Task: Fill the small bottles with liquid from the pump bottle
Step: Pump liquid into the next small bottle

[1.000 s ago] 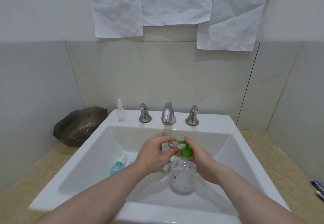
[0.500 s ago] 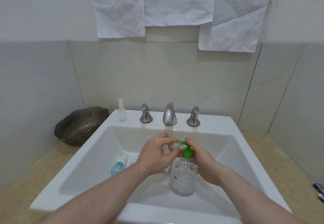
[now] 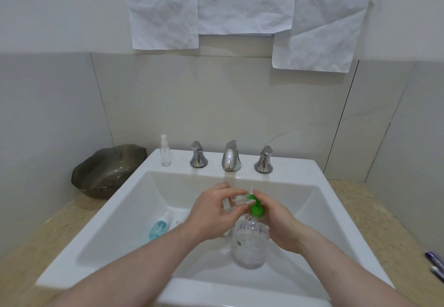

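A clear pump bottle (image 3: 249, 244) with a green pump head (image 3: 256, 208) stands inside the white sink (image 3: 125, 213). My left hand (image 3: 213, 213) grips a small clear bottle (image 3: 236, 201), its mouth held at the green nozzle. My right hand (image 3: 274, 220) wraps round the pump bottle's neck, with a finger on top of the pump head. A small blue bottle (image 3: 159, 225) lies on its side in the basin at the left. A small clear spray bottle (image 3: 165, 151) stands upright on the sink's back ledge.
A chrome faucet (image 3: 231, 156) with two handles (image 3: 199, 155) (image 3: 263, 160) stands at the sink's back. A dark bowl (image 3: 108, 171) rests on the beige counter at left. Pens (image 3: 434, 264) lie at the right edge. Crumpled paper sheets (image 3: 240, 6) hang on the wall.
Both hands stay on the small bottle and the pump head. The pump head appears to dip slightly. The view has shifted a little.
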Demonstrator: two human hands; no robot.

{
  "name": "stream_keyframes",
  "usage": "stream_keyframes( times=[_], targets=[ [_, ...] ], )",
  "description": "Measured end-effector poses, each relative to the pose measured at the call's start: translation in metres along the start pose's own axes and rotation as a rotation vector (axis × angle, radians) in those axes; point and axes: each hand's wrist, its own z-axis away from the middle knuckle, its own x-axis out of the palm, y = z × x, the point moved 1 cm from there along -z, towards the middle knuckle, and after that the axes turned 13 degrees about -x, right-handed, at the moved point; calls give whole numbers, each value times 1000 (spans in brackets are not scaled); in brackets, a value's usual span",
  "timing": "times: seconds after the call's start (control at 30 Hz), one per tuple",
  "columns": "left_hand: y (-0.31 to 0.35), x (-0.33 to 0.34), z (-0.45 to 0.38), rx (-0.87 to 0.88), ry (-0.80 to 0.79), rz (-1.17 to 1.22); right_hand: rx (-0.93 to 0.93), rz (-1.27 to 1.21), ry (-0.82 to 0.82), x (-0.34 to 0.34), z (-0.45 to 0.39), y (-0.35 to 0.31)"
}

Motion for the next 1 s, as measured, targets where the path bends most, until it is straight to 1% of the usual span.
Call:
stream_keyframes(
  times=[0.13,0.37,0.5,0.57,0.67,0.77,0.9,1.0],
  targets=[
    [-2,1,0,4,-6,-5,-6,2,25,-1,-4,6],
    [-2,-1,-1,-18,13,-6,0,16,-11,2,0,0],
    [-2,1,0,-9,-8,-3,-3,-47,64,2,0,-1],
    [-3,1,-1,1,-3,-11,-10,-37,82,1,-1,0],
    [-3,0,-1,7,5,-20,-11,-13,65,2,-3,5],
    [-3,0,0,1,18,-28,-18,-14,12,2,-4,8],
    [-2,0,0,3,9,-26,-5,-22,38,0,-4,3],
    [-4,2,0,7,-8,-43,-34,-23,57,1,-2,1]
  ],
)
